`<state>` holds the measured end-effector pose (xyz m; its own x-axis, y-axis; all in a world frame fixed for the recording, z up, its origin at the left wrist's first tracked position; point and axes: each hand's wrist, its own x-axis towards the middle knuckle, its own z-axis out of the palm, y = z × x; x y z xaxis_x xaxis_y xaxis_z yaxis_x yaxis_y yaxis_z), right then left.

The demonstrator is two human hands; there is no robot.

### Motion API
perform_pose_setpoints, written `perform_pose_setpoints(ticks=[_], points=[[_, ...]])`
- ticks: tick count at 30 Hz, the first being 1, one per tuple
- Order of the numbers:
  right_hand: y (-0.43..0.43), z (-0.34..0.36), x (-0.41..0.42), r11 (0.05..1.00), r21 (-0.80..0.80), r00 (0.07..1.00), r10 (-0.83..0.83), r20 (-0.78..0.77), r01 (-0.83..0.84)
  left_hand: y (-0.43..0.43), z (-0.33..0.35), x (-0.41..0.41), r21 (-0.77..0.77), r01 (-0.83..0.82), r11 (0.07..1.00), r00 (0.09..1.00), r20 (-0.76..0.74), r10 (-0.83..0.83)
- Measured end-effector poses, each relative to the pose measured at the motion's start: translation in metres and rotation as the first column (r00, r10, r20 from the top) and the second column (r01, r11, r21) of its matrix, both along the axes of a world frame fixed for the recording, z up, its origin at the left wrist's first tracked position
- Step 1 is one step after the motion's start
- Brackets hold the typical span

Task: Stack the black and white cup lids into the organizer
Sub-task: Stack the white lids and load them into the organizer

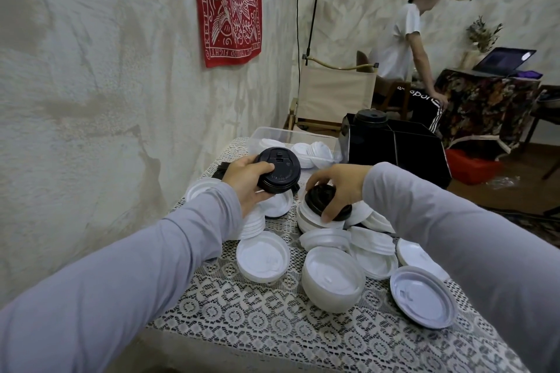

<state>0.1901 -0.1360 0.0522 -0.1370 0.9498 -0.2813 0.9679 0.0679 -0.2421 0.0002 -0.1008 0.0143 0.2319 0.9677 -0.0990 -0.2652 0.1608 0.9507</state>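
Status: both grips occupied

Left hand [245, 182] grips black lid stack [280, 171], raised above table. Right hand [339, 188] curls round second black lid [318, 198] atop white lids [263, 256] on lace tablecloth [257, 321]. Organizer [394, 154] behind them, black lids in its far-left compartment.

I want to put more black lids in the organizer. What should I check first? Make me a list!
1. Left hand grips its black lid stack with the fingers curled round it: ok.
2. Right hand has its fingers round the loose black lids: ok.
3. No white lids stuck beneath those loose black lids: cannot tell.
4. Organizer stands just behind the hands with nothing in the way: ok.
5. Room left in the slot with the stored black lids: not ok, they poke above the rim.
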Motion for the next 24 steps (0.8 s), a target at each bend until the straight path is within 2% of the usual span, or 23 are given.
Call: perform_pose_setpoints(ticks=[4, 11, 15, 21, 24], points=[[-0.002, 0.003, 0.005, 0.999, 0.031, 1.0, -0.024, -0.014, 0.025, 0.0, 0.0, 0.0, 0.0, -0.008, 1.0, 1.0, -0.003, 0.008], [-0.001, 0.01, 0.012, 0.985, 0.135, 0.977, -0.075, -0.198, 0.103, -0.002, 0.002, -0.001, 0.01, 0.011, 1.0, 1.0, -0.001, -0.011], [0.0, 0.007, 0.01, 0.965, 0.25, 0.983, -0.04, -0.18, 0.085, -0.004, 0.001, 0.0, 0.005, 0.032, 0.999, 0.999, -0.005, -0.032], [-0.003, 0.006, 0.007, 0.93, 0.358, 0.971, 0.004, -0.238, 0.084, -0.005, 0.002, 0.001, -0.013, 0.027, 1.0, 1.0, -0.011, -0.027], [-0.006, 0.009, 0.003, 0.911, 0.412, 0.97, 0.097, -0.222, 0.003, -0.006, 0.001, 0.001, -0.018, 0.004, 1.0, 1.0, 0.007, -0.004]])
